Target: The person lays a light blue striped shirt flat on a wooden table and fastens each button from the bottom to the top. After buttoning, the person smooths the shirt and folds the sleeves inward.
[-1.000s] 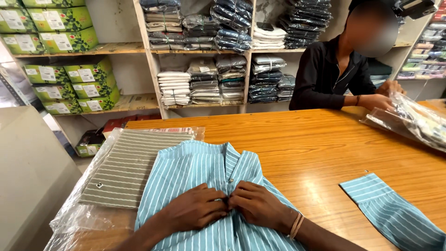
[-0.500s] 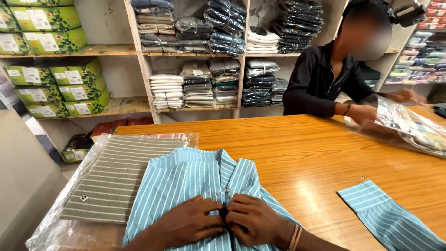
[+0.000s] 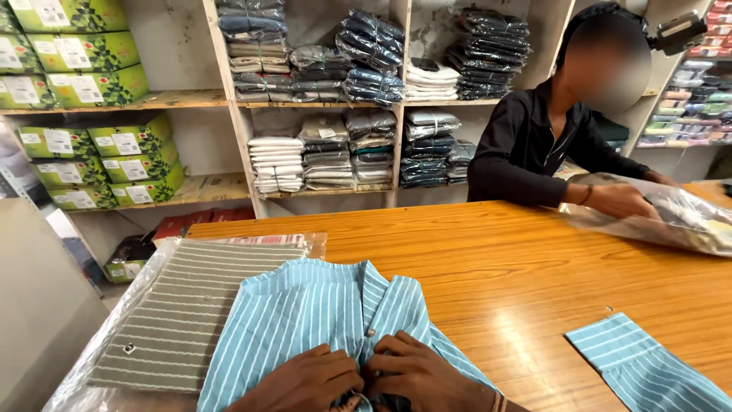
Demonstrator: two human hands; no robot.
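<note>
At the near edge of the wooden surface [image 3: 518, 275], in the head view, I am working on a light blue striped shirt [image 3: 305, 320] that is lying flat with its front up and its collar pointing toward the far edge. My left hand [image 3: 309, 381] and my right hand [image 3: 427, 375] are meeting at the shirt's button placket, fingertips pressed together and pinching the two front edges of the cloth where they overlap. One small button [image 3: 371, 333] is showing on the placket just above my fingers. A thin band [image 3: 499, 400] is sitting on my right wrist.

Just beside the shirt, toward the near left corner of the surface, a grey striped shirt [image 3: 183, 320] is lying folded inside a clear plastic bag [image 3: 114, 336], and the blue shirt's left side is overlapping it. Toward the near right corner, well apart from my hands, a blue striped sleeve [image 3: 648, 366] is lying flat on the wood.

At the far right edge of the surface, another person in a black top [image 3: 534, 152] is handling a crinkled clear bag [image 3: 671, 221], one hand resting on it. Behind the surface, wall shelves [image 3: 229, 99] are holding stacks of folded bagged garments [image 3: 374, 61] and green boxes [image 3: 99, 84].
</note>
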